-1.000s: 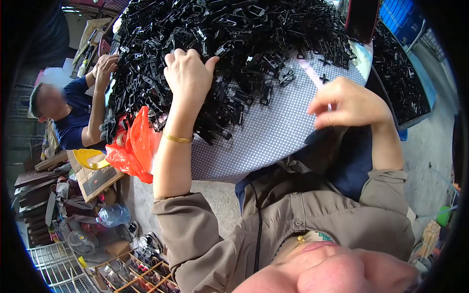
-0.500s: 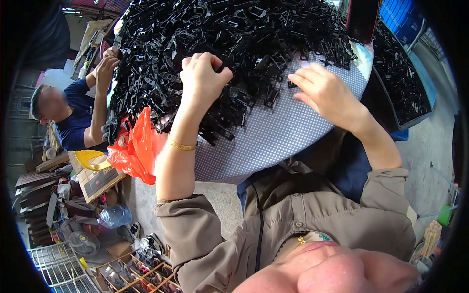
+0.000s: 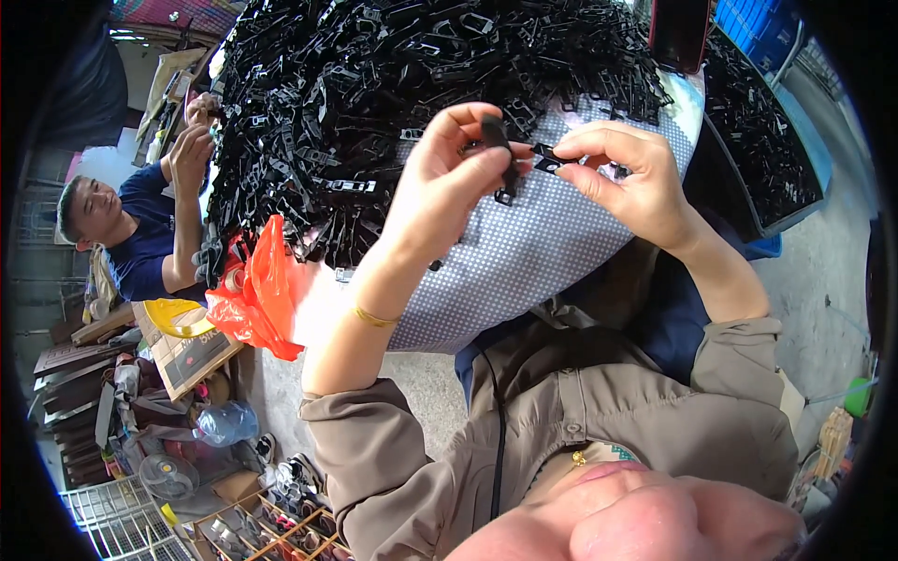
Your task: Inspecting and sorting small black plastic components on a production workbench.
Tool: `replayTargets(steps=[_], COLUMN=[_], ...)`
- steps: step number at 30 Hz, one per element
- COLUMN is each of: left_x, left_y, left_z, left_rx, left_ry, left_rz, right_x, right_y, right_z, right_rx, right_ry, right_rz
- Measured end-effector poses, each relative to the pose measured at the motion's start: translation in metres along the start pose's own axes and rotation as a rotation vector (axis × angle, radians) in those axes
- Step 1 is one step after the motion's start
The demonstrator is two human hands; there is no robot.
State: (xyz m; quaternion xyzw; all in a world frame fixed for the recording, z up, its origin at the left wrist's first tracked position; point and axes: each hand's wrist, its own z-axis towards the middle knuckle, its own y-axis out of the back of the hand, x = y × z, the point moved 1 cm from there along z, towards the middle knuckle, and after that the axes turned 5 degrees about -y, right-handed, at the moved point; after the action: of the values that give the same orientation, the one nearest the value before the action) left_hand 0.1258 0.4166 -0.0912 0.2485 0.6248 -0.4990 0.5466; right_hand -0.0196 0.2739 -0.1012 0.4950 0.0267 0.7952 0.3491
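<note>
Over the near part of the table, in front of the large heap of small black plastic parts (image 3: pixel 327 103), my two hands are close together. My left hand (image 3: pixel 432 192) is closed, with dark black plastic parts (image 3: pixel 498 140) between thumb and fingers. Opposite it, my right hand (image 3: pixel 641 178) pinches a small flat black plastic piece (image 3: pixel 545 161) with rectangular openings between thumb and forefinger. Its free end points at the parts in the left hand; I cannot tell whether they touch. Beneath both hands lies a grey-and-white dotted cloth (image 3: pixel 524 257).
A red plastic bag (image 3: pixel 257 304) hangs at the table's left edge. Across on the left, a person in dark blue (image 3: pixel 145 220) has hands at the heap. A large container (image 3: pixel 762 224) of black parts stands to the right. A dark red-edged object (image 3: pixel 678 37) is at the back right.
My left hand has come off the heap, moving right toward my right hand, and now holds black parts. The right hand has turned its fingertips toward the left, pinching a black piece.
</note>
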Motion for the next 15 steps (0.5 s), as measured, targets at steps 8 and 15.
replayTargets(steps=[8, 15], left_x=[0.014, 0.022], left_y=[-0.004, -0.006], left_z=[-0.003, -0.007], left_rx=[-0.072, -0.081], left_ry=[-0.101, 0.005], left_rz=[0.259, 0.405], right_x=[0.003, 0.009], right_y=[-0.006, -0.009], right_z=[0.000, -0.003], right_rx=[-0.077, -0.056], right_ry=[0.252, 0.342], right_rz=[-0.289, -0.512])
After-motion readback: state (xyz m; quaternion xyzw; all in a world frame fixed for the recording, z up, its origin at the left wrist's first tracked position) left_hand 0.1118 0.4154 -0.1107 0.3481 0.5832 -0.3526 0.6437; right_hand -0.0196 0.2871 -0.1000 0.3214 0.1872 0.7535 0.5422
